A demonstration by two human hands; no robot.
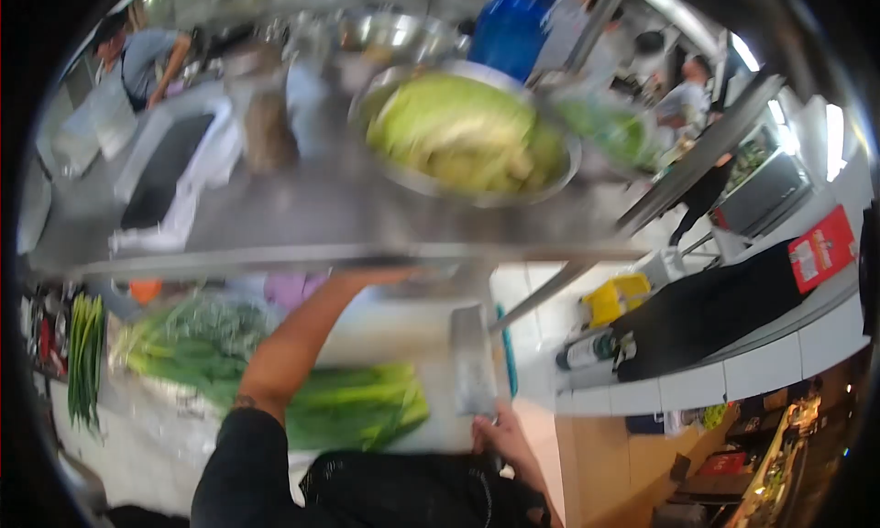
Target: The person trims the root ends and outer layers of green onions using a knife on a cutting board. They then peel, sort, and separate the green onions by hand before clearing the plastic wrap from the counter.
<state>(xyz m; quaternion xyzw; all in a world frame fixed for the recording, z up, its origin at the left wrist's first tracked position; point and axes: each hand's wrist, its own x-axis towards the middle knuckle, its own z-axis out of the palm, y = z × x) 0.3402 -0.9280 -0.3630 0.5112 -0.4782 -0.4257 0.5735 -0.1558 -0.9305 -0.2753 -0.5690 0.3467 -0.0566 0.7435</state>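
Steel cleaver (471, 358) sits clasped in the right hand (500, 434) by the cutting board (380, 331), left hand (396, 274) beyond it too blurred to tell its hold.

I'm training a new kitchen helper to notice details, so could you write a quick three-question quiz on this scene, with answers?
1. Which hand holds the cleaver?
2. Where does the metal bowl with the pale green leafy vegetable stand?
A) on the tiled floor
B) on the raised metal shelf
C) on the black sleeve
3. True or false: the green stalks lie to the left of the cleaver in the picture.

Key:
1. The right hand
2. B
3. True
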